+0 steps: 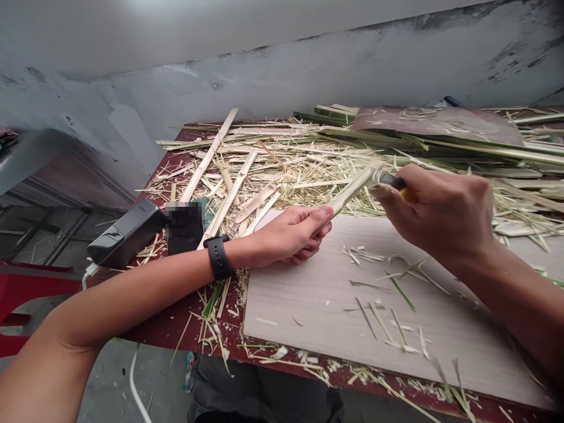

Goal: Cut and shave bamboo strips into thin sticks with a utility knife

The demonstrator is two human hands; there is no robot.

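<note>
My left hand (296, 235), with a black watch on its wrist, is closed around the near end of a pale bamboo strip (352, 191). The strip slants up and to the right, above a light wooden board (299, 305). My right hand (445, 211) grips a cutter knife (392, 180) with a black and yellow handle. Its front end meets the strip's far end, and the thumb lies close to that spot. The blade itself is hard to make out. Thin curled shavings (414, 270) lie on the board below my right hand.
Bamboo strips (229, 197) and a thick layer of shavings cover the back of the dark red table (176, 311). Green bamboo pieces (476, 147) lie at the back right. A dark box-shaped device (127, 232) with a white cable stands at the left edge, near a red chair (30, 294).
</note>
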